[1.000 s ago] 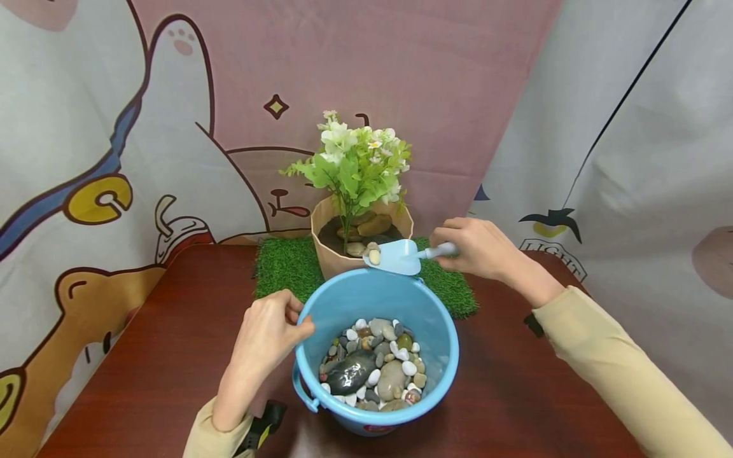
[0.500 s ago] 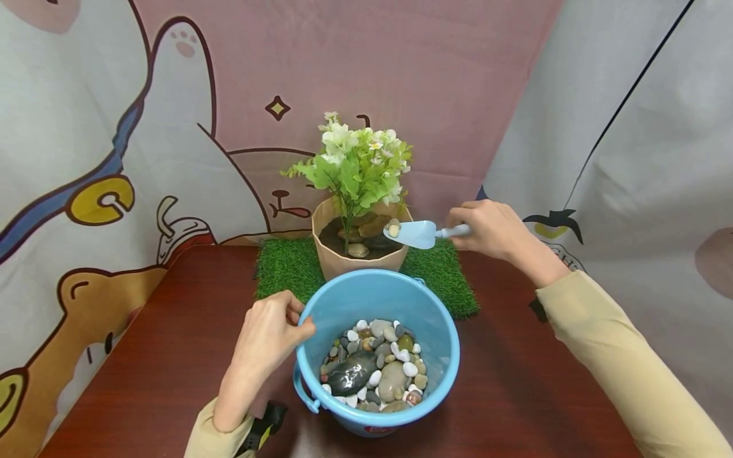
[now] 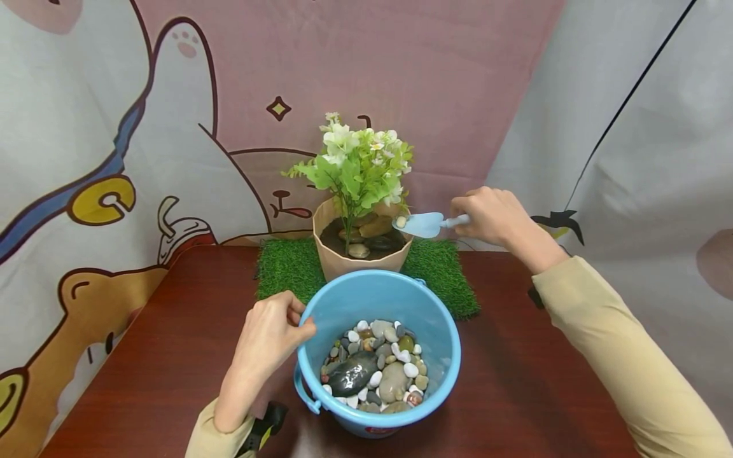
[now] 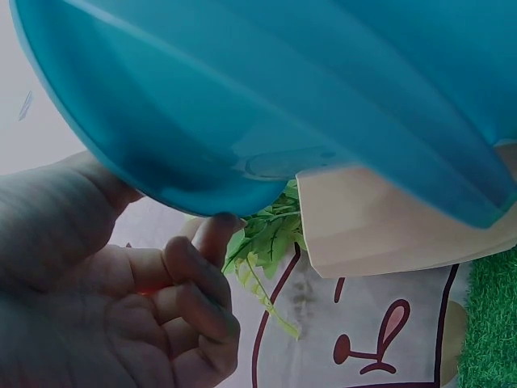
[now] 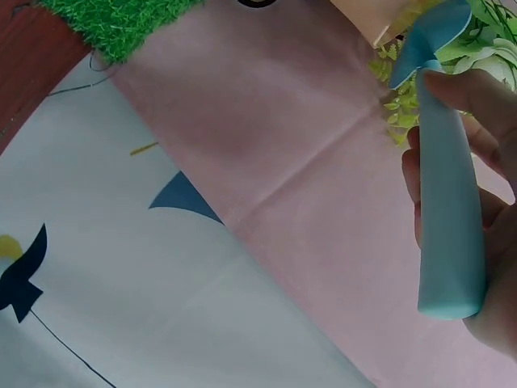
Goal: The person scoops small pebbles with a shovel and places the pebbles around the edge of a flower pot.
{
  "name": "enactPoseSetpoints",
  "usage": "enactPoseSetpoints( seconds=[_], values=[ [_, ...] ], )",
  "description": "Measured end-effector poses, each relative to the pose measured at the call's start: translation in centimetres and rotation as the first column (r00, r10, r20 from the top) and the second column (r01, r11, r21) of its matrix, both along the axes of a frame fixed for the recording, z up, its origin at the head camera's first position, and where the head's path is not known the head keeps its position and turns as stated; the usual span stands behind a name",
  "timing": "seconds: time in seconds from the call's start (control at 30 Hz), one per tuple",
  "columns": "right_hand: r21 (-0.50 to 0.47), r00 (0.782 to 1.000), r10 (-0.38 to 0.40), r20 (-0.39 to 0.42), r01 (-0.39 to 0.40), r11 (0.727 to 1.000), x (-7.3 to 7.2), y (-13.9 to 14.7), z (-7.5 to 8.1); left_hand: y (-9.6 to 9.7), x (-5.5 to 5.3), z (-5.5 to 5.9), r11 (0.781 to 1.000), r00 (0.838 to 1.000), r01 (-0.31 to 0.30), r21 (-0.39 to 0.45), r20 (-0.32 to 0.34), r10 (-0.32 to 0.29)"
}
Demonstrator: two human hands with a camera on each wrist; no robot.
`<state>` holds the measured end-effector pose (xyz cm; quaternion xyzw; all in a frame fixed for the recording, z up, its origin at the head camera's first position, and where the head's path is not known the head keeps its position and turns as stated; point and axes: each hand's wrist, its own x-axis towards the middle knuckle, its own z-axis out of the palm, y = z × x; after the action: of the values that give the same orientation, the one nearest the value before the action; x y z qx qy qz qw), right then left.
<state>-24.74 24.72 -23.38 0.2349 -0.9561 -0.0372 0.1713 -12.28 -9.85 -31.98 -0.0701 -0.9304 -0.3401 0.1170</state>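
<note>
My right hand (image 3: 489, 216) grips the handle of a light blue trowel (image 3: 424, 224). A small pale pebble (image 3: 401, 221) sits at the tip of its blade, over the right rim of a beige flowerpot (image 3: 357, 264). In the right wrist view, the fingers wrap round the trowel handle (image 5: 450, 218). My left hand (image 3: 269, 334) pinches the left rim of a blue bucket (image 3: 378, 296) between thumb and fingers, as the left wrist view also shows. Inside the bucket lie several white, grey and brown pebbles, with a large dark stone (image 3: 352, 374) among them.
The flowerpot holds dark soil, several stones and a leafy plant (image 3: 352, 172) with white flowers. It stands on a green turf mat (image 3: 446, 280), behind the bucket, on a reddish-brown table (image 3: 172, 356). A printed cloth (image 3: 429, 76) hangs close behind.
My right hand has moved up and away with the trowel, carrying its tip from the bucket's far rim to the pot's right rim. The left hand stays on the bucket.
</note>
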Motion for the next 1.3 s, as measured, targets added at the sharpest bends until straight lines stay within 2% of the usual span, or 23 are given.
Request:
enactPoseSetpoints(
  seconds=[0.17,0.33,0.7,0.97,1.13,1.3],
  values=[
    [0.063,1.0,-0.012,-0.003,0.012,0.998,-0.2,-0.2,0.4,0.0,0.0,0.0,1.0,1.0,0.001,0.0,0.003,-0.001],
    [0.126,0.999,-0.002,-0.044,0.007,0.992,-0.2,-0.5,0.7,0.0,0.0,0.0,1.0,1.0,0.002,0.0,-0.003,-0.002],
    [0.217,0.996,0.02,-0.087,-0.001,0.976,0.2,-1.3,1.5,0.0,0.1,0.0,1.0,1.0,0.003,0.005,0.001,-0.003],
    [0.331,0.976,0.069,-0.205,0.002,0.944,0.4,-2.0,1.4,0.0,0.1,0.0,1.0,1.0,0.003,0.002,0.004,-0.003],
    [0.368,0.966,0.083,-0.244,0.013,0.93,0.5,-2.5,1.3,0.0,0.1,0.1,1.0,1.0,0.002,0.002,0.005,-0.002],
    [0.373,0.963,0.085,-0.257,0.017,0.928,0.5,-2.6,1.3,0.0,0.0,0.1,1.0,1.0,0.0,-0.004,0.001,0.0]
  ],
)
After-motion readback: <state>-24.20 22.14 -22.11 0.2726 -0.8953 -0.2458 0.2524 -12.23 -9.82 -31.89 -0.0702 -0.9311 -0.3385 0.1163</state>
